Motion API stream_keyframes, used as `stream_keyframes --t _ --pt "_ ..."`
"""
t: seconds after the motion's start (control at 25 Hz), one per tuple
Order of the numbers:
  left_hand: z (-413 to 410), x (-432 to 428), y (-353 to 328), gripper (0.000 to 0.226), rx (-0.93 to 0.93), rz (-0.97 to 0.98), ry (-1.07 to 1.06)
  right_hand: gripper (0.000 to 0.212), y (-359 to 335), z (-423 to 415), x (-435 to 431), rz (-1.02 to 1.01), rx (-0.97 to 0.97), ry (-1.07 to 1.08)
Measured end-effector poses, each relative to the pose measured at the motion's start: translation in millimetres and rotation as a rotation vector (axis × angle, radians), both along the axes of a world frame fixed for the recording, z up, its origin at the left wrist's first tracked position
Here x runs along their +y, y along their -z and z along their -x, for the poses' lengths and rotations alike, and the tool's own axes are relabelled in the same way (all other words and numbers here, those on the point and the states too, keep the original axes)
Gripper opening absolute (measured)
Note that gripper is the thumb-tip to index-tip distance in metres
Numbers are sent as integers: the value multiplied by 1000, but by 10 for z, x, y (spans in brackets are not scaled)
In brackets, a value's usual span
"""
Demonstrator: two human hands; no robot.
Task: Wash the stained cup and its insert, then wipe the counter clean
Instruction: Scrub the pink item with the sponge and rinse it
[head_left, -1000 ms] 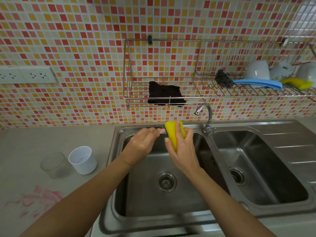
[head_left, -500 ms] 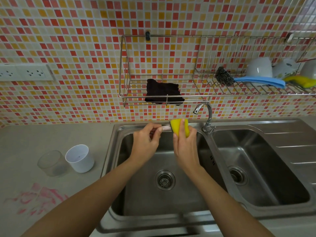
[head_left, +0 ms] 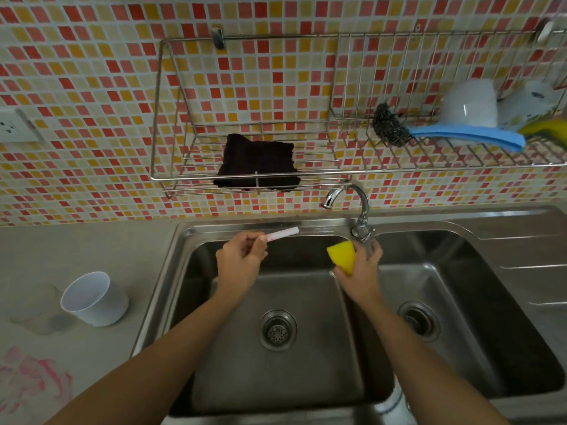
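1. Reaching forward from the bottom edge, two bare forearms stretch over the left basin (head_left: 276, 378) of a steel double sink.
2. Pink stain (head_left: 27, 375) is smeared on the grey counter (head_left: 92, 240), low left, left of the sink.
3. Round drain strainer (head_left: 278, 330) sits in the basin floor, between the forearms.
4. White cup (head_left: 92, 299) stands upright on the counter beyond the stain, left of the sink. A blurred clear vessel (head_left: 33, 311) is just left of it; its kind cannot be told.
5. Left hand (head_left: 241, 260) is over the basin's far side. Thumb and fingertips pinch the near end of a thin pale tube (head_left: 282, 234), which points right along the back rim.
6. Right hand (head_left: 360, 271): fingers curl round a yellow sponge (head_left: 342, 256), close to the faucet base. The fingertips are blurred, so contact with the faucet cannot be told.
7. Faucet (head_left: 352, 200): spout curves left over the basin.
8. Wire rack (head_left: 171, 179) hangs on the mosaic tile wall. It holds a black cloth (head_left: 257, 162) at left, and a steel scourer (head_left: 388, 128), a blue cloth (head_left: 469, 136) and upturned white bowls (head_left: 469, 102) at right.
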State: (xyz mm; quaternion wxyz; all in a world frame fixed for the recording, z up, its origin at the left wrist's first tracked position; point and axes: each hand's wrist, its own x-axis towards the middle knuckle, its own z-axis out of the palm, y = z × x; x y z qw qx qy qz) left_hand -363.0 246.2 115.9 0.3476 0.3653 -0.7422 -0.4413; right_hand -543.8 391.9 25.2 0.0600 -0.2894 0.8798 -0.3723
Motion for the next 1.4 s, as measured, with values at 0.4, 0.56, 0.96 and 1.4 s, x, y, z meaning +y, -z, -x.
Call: stream_keyframes --t 0.4,0.56,0.96,1.4 --pt "188 -114 183 9 -27 -20 13 95 318 664 -178 -110 -38 -42" --pt "197 -99 234 7 -29 -35 0 94 376 641 -202 -258 72 -24" --pt "296 -109 316 10 -70 1 4 90 386 508 -172 -233 123 -46" --pt "1075 -19 209 12 100 -887 -32 60 -184 79 -395 284 93 9"
